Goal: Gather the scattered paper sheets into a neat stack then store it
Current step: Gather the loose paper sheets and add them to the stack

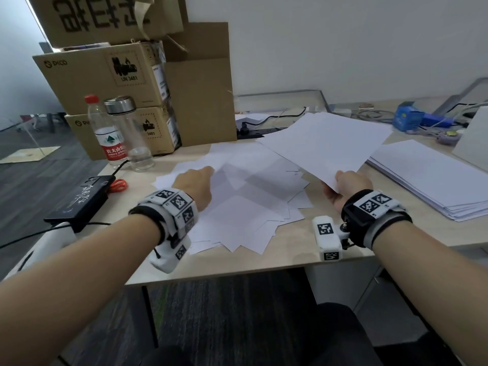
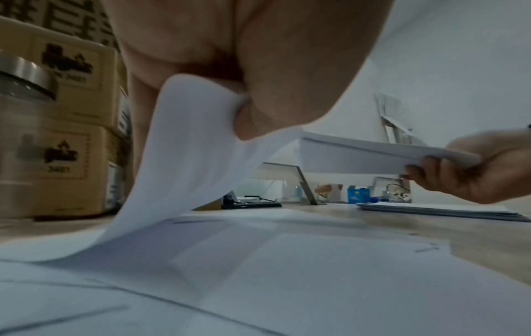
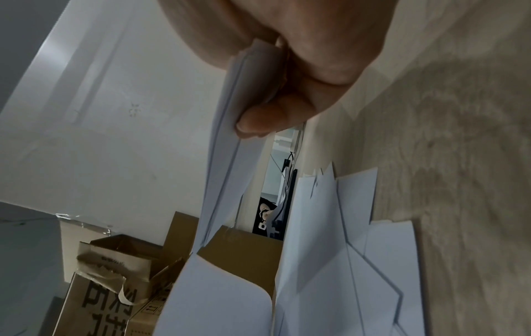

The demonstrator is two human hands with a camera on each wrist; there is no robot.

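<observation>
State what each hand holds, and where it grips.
Left hand pinches one sheet at its corner; right hand grips a bundle of sheets at its near edge.

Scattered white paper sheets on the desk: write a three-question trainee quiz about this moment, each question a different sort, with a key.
1. True or false: the right hand holds a bundle of white paper sheets raised off the light wooden desk.
2. Multiple choice: the left hand is A) flat on the black box, B) pinching one white sheet up from the scattered white paper sheets, C) gripping the red-capped plastic water bottle.
3. Fill in: a separate flat pile of white paper lies on the desk's ____ side.

Key: 1 true; 2 B; 3 right.
</observation>
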